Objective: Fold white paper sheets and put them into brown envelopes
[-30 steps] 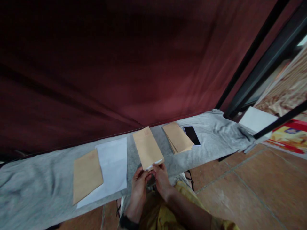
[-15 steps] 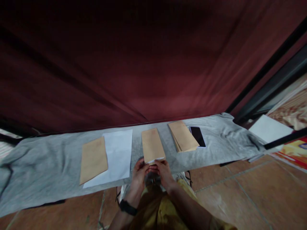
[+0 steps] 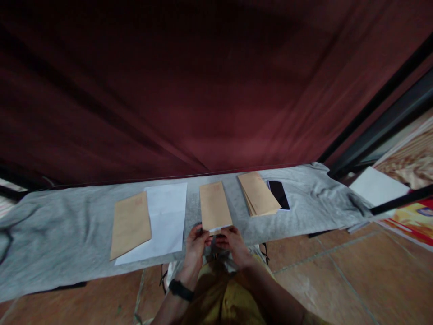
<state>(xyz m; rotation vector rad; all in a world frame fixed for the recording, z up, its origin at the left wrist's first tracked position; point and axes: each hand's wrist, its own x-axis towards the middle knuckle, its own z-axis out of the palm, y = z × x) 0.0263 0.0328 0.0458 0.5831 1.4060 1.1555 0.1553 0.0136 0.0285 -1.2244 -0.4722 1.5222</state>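
Grey cloth [image 3: 74, 225] below the grip, dark red curtain [image 3: 209, 113] beyond it. Pinching near end of middle kraft envelope [image 3: 215, 205] with left hand [image 3: 195, 246] and right hand [image 3: 235, 246], at white strip [image 3: 219, 228]. Compared with one second ago, gripping farther apart along this end, so probably steadier. Left of grip: white sheet [image 3: 169, 221], partly under another envelope [image 3: 131, 223]. Right: stacked envelopes [image 3: 259, 194], seemingly overlapping smartphone [image 3: 280, 194].

The central envelope [image 3: 215, 205] is coloured tan, marked with faint reddish print and edged in white at its near end. Tan is repeated on the left envelope [image 3: 131, 223] and the envelope stack [image 3: 260, 194]. The paper sheet [image 3: 168, 216] is plain white. The cloth [image 3: 67, 234] is mottled grey; the curtain [image 3: 216, 113] is coloured deep red.
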